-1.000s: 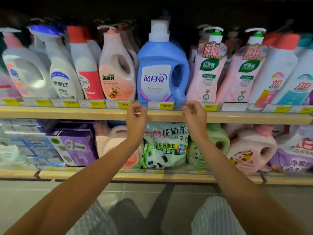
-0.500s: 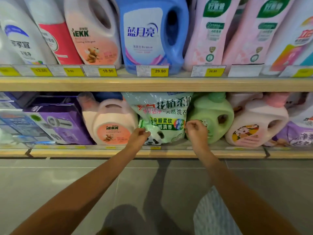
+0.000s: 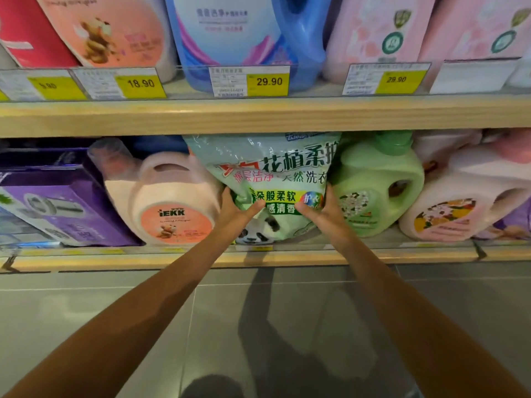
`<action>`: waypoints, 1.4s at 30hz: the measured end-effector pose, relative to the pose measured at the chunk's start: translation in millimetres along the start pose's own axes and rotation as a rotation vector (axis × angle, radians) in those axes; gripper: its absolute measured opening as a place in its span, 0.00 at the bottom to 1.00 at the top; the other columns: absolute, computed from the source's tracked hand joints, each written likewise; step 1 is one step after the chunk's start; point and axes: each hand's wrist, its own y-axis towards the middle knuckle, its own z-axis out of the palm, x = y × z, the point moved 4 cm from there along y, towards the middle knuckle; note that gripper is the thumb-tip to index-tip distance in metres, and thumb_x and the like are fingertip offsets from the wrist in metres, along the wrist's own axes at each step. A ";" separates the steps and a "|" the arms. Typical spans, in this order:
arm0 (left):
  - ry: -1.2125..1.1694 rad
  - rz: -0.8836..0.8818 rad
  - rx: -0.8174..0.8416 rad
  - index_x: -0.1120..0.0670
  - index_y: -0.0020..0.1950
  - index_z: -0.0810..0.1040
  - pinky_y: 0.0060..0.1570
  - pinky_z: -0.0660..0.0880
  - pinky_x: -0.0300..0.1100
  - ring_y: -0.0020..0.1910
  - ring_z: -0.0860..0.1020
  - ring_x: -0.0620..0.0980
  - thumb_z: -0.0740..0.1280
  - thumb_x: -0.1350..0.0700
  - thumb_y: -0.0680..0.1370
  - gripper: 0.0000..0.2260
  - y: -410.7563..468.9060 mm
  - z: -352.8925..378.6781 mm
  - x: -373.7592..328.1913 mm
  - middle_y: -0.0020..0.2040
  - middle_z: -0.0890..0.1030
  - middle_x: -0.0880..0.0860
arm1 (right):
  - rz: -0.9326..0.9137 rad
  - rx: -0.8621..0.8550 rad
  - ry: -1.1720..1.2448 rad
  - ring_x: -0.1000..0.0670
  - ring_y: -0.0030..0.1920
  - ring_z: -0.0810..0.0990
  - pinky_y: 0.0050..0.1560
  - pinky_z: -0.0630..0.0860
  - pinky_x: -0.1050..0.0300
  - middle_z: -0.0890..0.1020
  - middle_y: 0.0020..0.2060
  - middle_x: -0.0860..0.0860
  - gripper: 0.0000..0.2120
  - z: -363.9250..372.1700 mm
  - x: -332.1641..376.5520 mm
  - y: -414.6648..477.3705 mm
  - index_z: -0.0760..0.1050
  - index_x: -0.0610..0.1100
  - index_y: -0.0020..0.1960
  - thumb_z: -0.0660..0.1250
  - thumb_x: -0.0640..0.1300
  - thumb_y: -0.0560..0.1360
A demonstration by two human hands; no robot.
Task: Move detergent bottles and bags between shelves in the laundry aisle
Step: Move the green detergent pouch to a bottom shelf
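Gripping panda-print bag [image 3: 273, 173] w/ left hand [image 3: 234, 209] & right hand [image 3: 323, 212]; neighbour jug [image 3: 172, 202] reads "iEKK".

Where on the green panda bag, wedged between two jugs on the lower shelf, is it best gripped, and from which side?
Probably by its two side edges at mid-height, coming straight from the front. The bag is soft, upright and squeezed between the peach jug and green jug, so only its front and edges are free. The left hand and right hand already clasp it there.

Shop aisle, price tags [image 3: 268, 81], stocked shelves [image 3: 258, 116]
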 end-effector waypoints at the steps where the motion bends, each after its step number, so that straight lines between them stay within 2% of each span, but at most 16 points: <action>1: 0.004 0.007 0.009 0.55 0.75 0.56 0.61 0.64 0.40 0.63 0.67 0.45 0.73 0.53 0.72 0.37 4.1 0.9 4.3 0.65 0.68 0.47 | 0.003 0.000 0.021 0.50 0.64 0.75 0.66 0.74 0.48 0.73 0.67 0.48 0.42 1.3 -2.5 5.6 0.57 0.48 0.75 0.76 0.45 0.68; 4: 0.015 0.029 -0.008 0.56 0.72 0.58 0.62 0.67 0.42 0.63 0.70 0.48 0.76 0.55 0.70 0.37 14.4 3.9 14.4 0.62 0.70 0.47 | 0.015 -0.021 0.042 0.48 0.67 0.72 0.70 0.68 0.45 0.71 0.69 0.50 0.48 2.3 -9.2 23.7 0.53 0.50 0.77 0.78 0.43 0.65; 6: 0.010 0.027 -0.044 0.56 0.72 0.58 0.67 0.68 0.46 0.65 0.71 0.51 0.77 0.55 0.68 0.39 19.1 5.9 17.1 0.64 0.71 0.49 | 0.029 -0.024 0.063 0.49 0.66 0.74 0.68 0.70 0.46 0.74 0.67 0.52 0.47 3.2 -14.3 30.9 0.55 0.52 0.76 0.78 0.44 0.65; 9: 0.015 0.018 -0.092 0.57 0.71 0.58 0.68 0.68 0.50 0.67 0.71 0.54 0.79 0.53 0.65 0.41 27.4 8.6 18.6 0.67 0.72 0.54 | 0.051 -0.075 0.107 0.55 0.52 0.82 0.54 0.79 0.56 0.81 0.52 0.59 0.34 4.5 -22.4 34.1 0.69 0.54 0.66 0.79 0.47 0.63; 11: -0.007 0.036 -0.154 0.56 0.68 0.62 0.63 0.70 0.44 0.63 0.73 0.52 0.80 0.52 0.64 0.40 29.6 9.8 18.6 0.64 0.75 0.54 | 0.062 -0.120 0.155 0.57 0.46 0.84 0.43 0.81 0.64 0.85 0.45 0.58 0.22 5.9 -26.2 33.9 0.77 0.55 0.54 0.79 0.48 0.62; 14: -0.040 0.066 -0.263 0.53 0.64 0.70 0.55 0.71 0.40 0.55 0.76 0.48 0.79 0.51 0.65 0.32 25.4 10.8 19.0 0.57 0.80 0.49 | 0.098 -0.182 0.242 0.60 0.38 0.84 0.34 0.78 0.68 0.86 0.39 0.56 0.14 10.1 -26.4 29.4 0.79 0.50 0.46 0.79 0.48 0.63; 17: -0.039 0.032 -0.306 0.51 0.60 0.75 0.51 0.71 0.41 0.51 0.76 0.47 0.76 0.50 0.69 0.22 23.7 9.0 16.3 0.50 0.80 0.44 | 0.114 -0.241 0.280 0.63 0.33 0.83 0.29 0.75 0.72 0.85 0.31 0.60 0.11 10.2 -22.1 24.9 0.79 0.49 0.43 0.79 0.44 0.64; 21: -0.118 0.005 -0.307 0.50 0.53 0.77 0.52 0.76 0.47 0.52 0.80 0.53 0.73 0.54 0.72 0.11 17.5 3.6 14.6 0.45 0.80 0.45 | 0.117 -0.318 0.279 0.65 0.29 0.81 0.25 0.72 0.73 0.83 0.33 0.57 0.11 12.6 -10.7 14.2 0.79 0.49 0.39 0.80 0.44 0.63; 23: -0.187 -0.015 -0.300 0.49 0.51 0.77 0.54 0.77 0.51 0.52 0.80 0.53 0.72 0.55 0.73 0.09 13.5 1.2 15.4 0.46 0.82 0.48 | 0.111 -0.342 0.287 0.65 0.29 0.80 0.25 0.72 0.72 0.82 0.32 0.58 0.11 15.1 -6.3 9.6 0.78 0.50 0.38 0.80 0.43 0.63; 25: -0.229 -0.041 -0.298 0.53 0.54 0.79 0.54 0.78 0.53 0.50 0.81 0.54 0.72 0.55 0.74 0.10 9.6 -2.0 14.9 0.49 0.83 0.51 | 0.097 -0.364 0.290 0.64 0.30 0.81 0.27 0.73 0.72 0.83 0.30 0.59 0.11 17.4 -2.9 5.9 0.78 0.51 0.37 0.80 0.42 0.63; 29: -0.272 -0.080 -0.315 0.55 0.55 0.80 0.54 0.79 0.54 0.49 0.81 0.54 0.71 0.56 0.74 0.10 3.2 -6.2 13.1 0.48 0.84 0.53 | 0.086 -0.399 0.305 0.61 0.33 0.82 0.29 0.75 0.70 0.83 0.33 0.57 0.11 21.3 1.9 -0.9 0.78 0.50 0.37 0.80 0.42 0.62; 33: -0.302 -0.089 -0.325 0.53 0.49 0.79 0.51 0.79 0.51 0.44 0.81 0.52 0.71 0.57 0.74 0.05 -1.4 -10.7 9.3 0.45 0.84 0.53 | 0.088 -0.397 0.299 0.51 0.43 0.85 0.44 0.82 0.55 0.85 0.38 0.53 0.11 24.1 6.9 -6.6 0.80 0.51 0.40 0.80 0.42 0.63; 36: -0.316 -0.075 -0.330 0.52 0.46 0.79 0.48 0.78 0.47 0.42 0.80 0.50 0.71 0.57 0.74 0.03 -4.8 -15.9 4.5 0.45 0.84 0.54 | 0.073 -0.417 0.252 0.50 0.43 0.85 0.49 0.82 0.48 0.85 0.37 0.53 0.10 24.6 14.9 -11.7 0.79 0.52 0.38 0.80 0.45 0.62; 39: -0.352 -0.057 -0.332 0.50 0.42 0.78 0.47 0.77 0.46 0.41 0.80 0.49 0.71 0.59 0.74 0.05 -10.7 -21.5 0.0 0.40 0.82 0.48 | 0.036 -0.450 0.180 0.52 0.41 0.84 0.48 0.82 0.49 0.84 0.34 0.56 0.10 26.1 24.7 -22.9 0.79 0.53 0.35 0.80 0.47 0.62; 42: -0.383 -0.020 -0.329 0.50 0.43 0.78 0.45 0.77 0.43 0.42 0.80 0.49 0.71 0.60 0.74 0.05 -17.6 -29.5 -10.9 0.40 0.82 0.48 | -0.019 -0.476 0.112 0.55 0.39 0.84 0.44 0.81 0.53 0.83 0.32 0.59 0.09 26.9 38.5 -36.4 0.79 0.54 0.34 0.79 0.50 0.63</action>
